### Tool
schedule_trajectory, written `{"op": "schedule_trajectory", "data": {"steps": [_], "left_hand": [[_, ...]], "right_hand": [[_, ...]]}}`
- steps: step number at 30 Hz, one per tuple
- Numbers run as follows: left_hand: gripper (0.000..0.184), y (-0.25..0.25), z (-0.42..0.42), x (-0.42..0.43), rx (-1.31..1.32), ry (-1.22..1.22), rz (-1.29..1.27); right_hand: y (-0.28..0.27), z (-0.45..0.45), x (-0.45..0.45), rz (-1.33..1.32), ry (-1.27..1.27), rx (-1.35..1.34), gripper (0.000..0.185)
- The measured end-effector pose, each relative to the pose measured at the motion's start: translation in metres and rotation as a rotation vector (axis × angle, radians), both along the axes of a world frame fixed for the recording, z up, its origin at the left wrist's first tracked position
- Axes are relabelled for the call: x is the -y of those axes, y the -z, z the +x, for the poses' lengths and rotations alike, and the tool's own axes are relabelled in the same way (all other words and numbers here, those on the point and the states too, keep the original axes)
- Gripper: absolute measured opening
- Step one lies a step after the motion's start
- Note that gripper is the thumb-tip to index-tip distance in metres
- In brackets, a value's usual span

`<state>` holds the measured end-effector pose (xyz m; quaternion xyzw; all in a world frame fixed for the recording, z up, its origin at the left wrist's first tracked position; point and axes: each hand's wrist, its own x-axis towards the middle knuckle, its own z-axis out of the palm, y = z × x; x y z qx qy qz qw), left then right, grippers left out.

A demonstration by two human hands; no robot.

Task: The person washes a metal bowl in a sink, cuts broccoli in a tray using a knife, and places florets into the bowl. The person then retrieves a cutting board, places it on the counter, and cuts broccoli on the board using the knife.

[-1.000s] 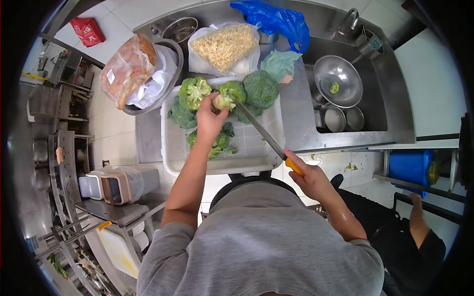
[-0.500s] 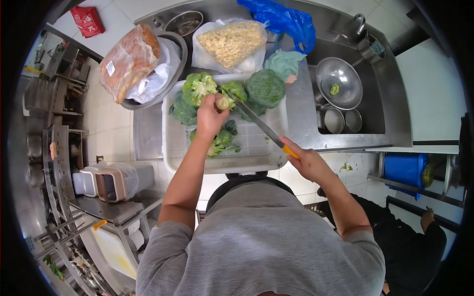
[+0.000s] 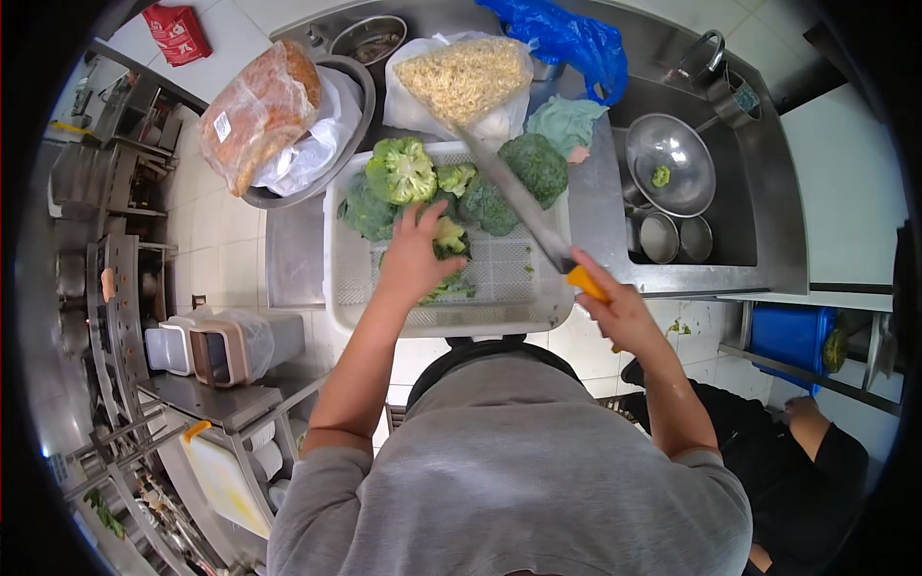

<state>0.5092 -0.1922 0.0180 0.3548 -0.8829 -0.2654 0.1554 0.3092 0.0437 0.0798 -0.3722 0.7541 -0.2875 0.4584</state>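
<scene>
Left hand (image 3: pixel 411 264) palm down over the near-left part of the white tray (image 3: pixel 341 293), fingers spread above cut broccoli pieces (image 3: pixel 449 237); contact partly hidden by the hand, can't tell for sure. Right hand (image 3: pixel 622 312) closed on the orange handle of the knife (image 3: pixel 523 206), just outside the tray's right side. Hands well apart from each other. Blade slants up and left over the tray, its far end overlapping the bag of pale strands (image 3: pixel 466 82) in view; touching or not, can't tell.

Broccoli all in the tray: one head cut side up (image 3: pixel 401 171) at the far left, dark green head (image 3: pixel 367 211) against it, small light-green piece (image 3: pixel 456 178) beside it, two rounded heads (image 3: pixel 535 168) (image 3: pixel 490 206) at the far right. Small green bits on the perforated bottom.

Tray's on the metal surface (image 3: pixel 293 259), near edge toward the person. Beyond it: metal basin (image 3: pixel 363 101) with a wrapped orange-brown item (image 3: pixel 264 110) and white plastic, small metal bowl (image 3: pixel 370 40), teal cloth (image 3: pixel 565 123), blue plastic bag (image 3: pixel 571 43). Sink on the right: metal bowl (image 3: pixel 690 158) holding a green piece (image 3: pixel 661 176), two round metal containers (image 3: pixel 659 238) (image 3: pixel 695 240) next to it, faucet (image 3: pixel 711 46) above. Person in black (image 3: pixel 783 470) lower right.
</scene>
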Motion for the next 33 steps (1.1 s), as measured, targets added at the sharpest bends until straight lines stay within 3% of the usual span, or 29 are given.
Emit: {"op": "schedule_trajectory", "data": {"steps": [2, 5, 8, 11, 12, 14, 16, 19, 20, 23, 26, 33], "left_hand": [[0.055, -0.002, -0.011, 0.011, -0.111, 0.022, -0.079], [0.043, 0.037, -0.057, 0.051, -0.088, 0.135, -0.261], [0.037, 0.069, -0.088, 0.075, 0.33, 0.266, -0.29], [0.051, 0.087, -0.088, 0.075, 0.427, 0.356, -0.463], [0.046, 0.1, -0.09, 0.081, 0.431, 0.341, -0.497], [0.038, 0.088, -0.096, 0.083, 0.45, 0.303, -0.331], [0.032, 0.069, -0.085, 0.088, 0.17, 0.308, -0.248], [0.033, 0.033, -0.069, 0.093, 0.105, 0.172, -0.203], [0.036, 0.039, -0.069, 0.097, 0.147, 0.291, -0.239], [0.042, 0.052, -0.092, 0.081, 0.388, 0.343, -0.078], [0.045, 0.073, -0.106, 0.077, 0.549, 0.292, -0.18], [0.033, 0.066, -0.074, 0.052, 0.473, 0.19, -0.255]], "right_hand": [[-0.006, -0.007, -0.011, -0.11, 0.119, 0.027, 0.063], [-0.006, -0.01, -0.017, -0.273, 0.248, 0.092, 0.064], [-0.008, -0.013, -0.021, -0.324, 0.271, 0.07, 0.064], [-0.011, -0.013, -0.034, -0.289, 0.261, 0.026, 0.064], [-0.012, -0.012, -0.039, -0.276, 0.268, 0.017, 0.063], [-0.011, -0.015, -0.058, -0.226, 0.295, 0.014, 0.062], [-0.018, -0.019, -0.078, -0.266, 0.358, 0.027, 0.063], [-0.008, -0.021, -0.1, -0.365, 0.476, -0.004, 0.065], [-0.009, -0.022, -0.105, -0.366, 0.537, 0.068, 0.066], [-0.002, -0.029, -0.116, -0.41, 0.61, 0.115, 0.066], [-0.003, -0.033, -0.12, -0.406, 0.595, 0.137, 0.065], [0.007, -0.039, -0.137, -0.389, 0.549, 0.078, 0.066]]}}
